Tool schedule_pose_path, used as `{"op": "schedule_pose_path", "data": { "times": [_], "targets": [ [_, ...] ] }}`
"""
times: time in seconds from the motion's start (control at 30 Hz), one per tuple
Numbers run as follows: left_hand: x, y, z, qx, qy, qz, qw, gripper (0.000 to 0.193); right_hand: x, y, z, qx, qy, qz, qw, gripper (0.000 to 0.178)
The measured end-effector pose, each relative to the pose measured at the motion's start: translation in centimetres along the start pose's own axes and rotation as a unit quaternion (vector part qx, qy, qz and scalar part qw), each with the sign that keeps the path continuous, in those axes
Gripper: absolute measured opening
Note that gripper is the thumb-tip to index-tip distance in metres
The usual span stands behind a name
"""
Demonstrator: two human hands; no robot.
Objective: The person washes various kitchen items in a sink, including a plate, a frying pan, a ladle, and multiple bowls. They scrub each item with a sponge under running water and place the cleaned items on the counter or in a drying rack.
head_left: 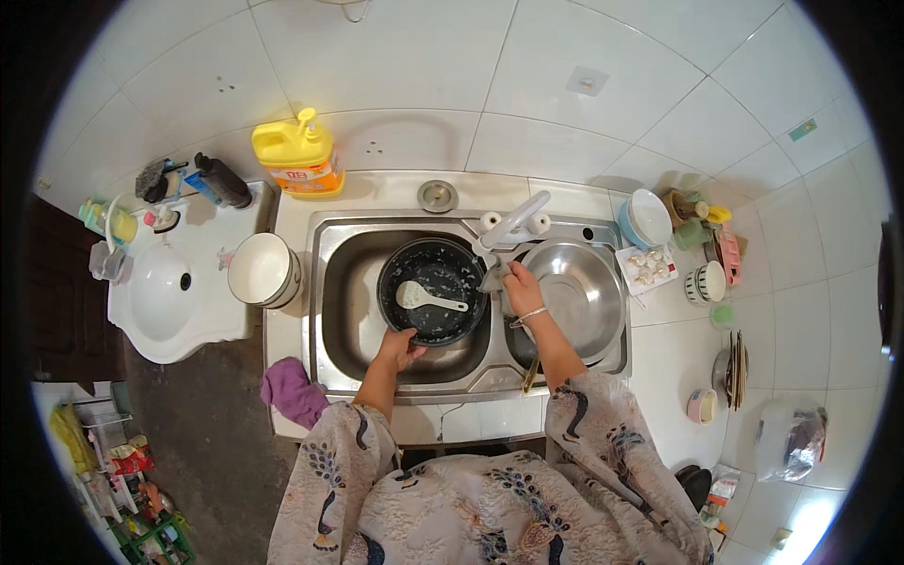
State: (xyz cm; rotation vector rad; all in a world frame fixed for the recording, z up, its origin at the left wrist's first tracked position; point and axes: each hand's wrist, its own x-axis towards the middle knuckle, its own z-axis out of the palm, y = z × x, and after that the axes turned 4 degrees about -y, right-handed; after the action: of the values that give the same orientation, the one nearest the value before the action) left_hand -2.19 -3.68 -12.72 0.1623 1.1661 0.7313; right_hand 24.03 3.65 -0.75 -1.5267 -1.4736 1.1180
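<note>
In the left basin of the sink (330, 377) sits a round black pot (438, 262) with white bits of food stuck to its inside. A white rice paddle (419, 296) lies in it, handle pointing right. My left hand (403, 348) grips the pot's near rim, fingers partly hidden beneath it. At the pot's right edge, below the faucet (521, 218), my right hand (520, 288) is closed on a grey cloth (493, 275). A wide steel bowl (576, 292) rests in the right basin, partly behind my right forearm.
Left of the sink stand a white bowl (261, 269), a yellow pump jug (299, 155) and a purple cloth (293, 392). A white washbasin (169, 315) is farther left. Along the right counter are stacked bowls (646, 219), a tray of small pale items (646, 269) and a patterned cup (702, 406).
</note>
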Motion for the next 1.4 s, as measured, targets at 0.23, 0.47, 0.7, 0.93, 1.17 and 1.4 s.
{"op": "schedule_pose_path", "data": {
  "times": [0.23,0.47,0.7,0.93,1.17,1.4],
  "targets": [
    [-1.1,1.4,0.3,0.083,0.045,-0.01,0.995,0.052,3.8,0.8,0.4,0.045,-0.006,0.108,0.993,0.027],
    [-0.5,1.7,-0.7,0.283,0.231,0.33,0.871,0.069,6.5,-1.2,-3.7,-0.192,0.177,0.102,0.96,0.043],
    [-2.5,2.9,0.3,0.352,0.213,0.403,0.817,0.063,9.4,-0.4,-5.3,-0.32,0.143,0.122,0.929,0.055],
    [-4.9,3.7,0.9,0.332,0.16,0.374,0.851,0.063,6.3,-2.4,-2.6,-0.287,0.147,0.097,0.942,0.061],
    [-4.6,3.1,1.0,0.262,0.058,0.311,0.912,0.065,8.7,-5.0,2.0,-0.336,0.061,0.044,0.939,0.05],
    [-5.1,2.7,-0.4,0.236,0.068,0.28,0.928,0.059,10.7,-3.5,1.5,-0.385,-0.001,0.027,0.922,0.044]
  ]
}}
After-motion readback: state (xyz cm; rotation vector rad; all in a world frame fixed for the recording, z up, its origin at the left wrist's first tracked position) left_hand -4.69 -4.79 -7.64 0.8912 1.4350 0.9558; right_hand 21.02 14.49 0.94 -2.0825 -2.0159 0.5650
